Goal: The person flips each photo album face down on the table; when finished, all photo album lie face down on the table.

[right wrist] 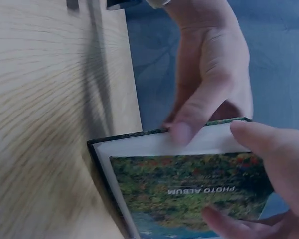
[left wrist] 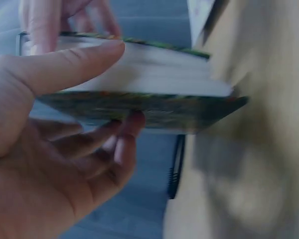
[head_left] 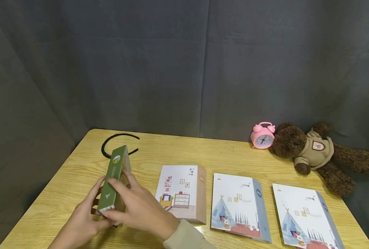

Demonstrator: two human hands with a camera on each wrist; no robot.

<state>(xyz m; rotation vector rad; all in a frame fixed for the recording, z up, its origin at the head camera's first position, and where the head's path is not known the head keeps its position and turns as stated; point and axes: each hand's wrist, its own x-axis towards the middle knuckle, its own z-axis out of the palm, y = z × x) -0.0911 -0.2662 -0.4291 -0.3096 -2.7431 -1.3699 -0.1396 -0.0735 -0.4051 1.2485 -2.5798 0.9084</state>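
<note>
A photo album [head_left: 112, 180] with a green spine stands on edge above the left part of the table, between my two hands. My left hand [head_left: 86, 219] grips it from the left; in the left wrist view its thumb lies across the white page edges and its fingers touch the cover below. My right hand [head_left: 147, 207] holds the album from the right, thumb at the near end and fingers over the spine and cover. The right wrist view shows upside-down "PHOTO ALBUM" lettering on the leafy cover [right wrist: 184, 199]. Whether the album touches the table cannot be told.
A black headband [head_left: 104, 143] lies behind the album. To the right, a row holds a beige-spined album [head_left: 181, 190] and two blue-spined ones [head_left: 237, 204], [head_left: 305, 214] on the wooden table [head_left: 228, 155]. Farther back are a pink alarm clock [head_left: 263, 136] and a brown teddy bear [head_left: 315, 152].
</note>
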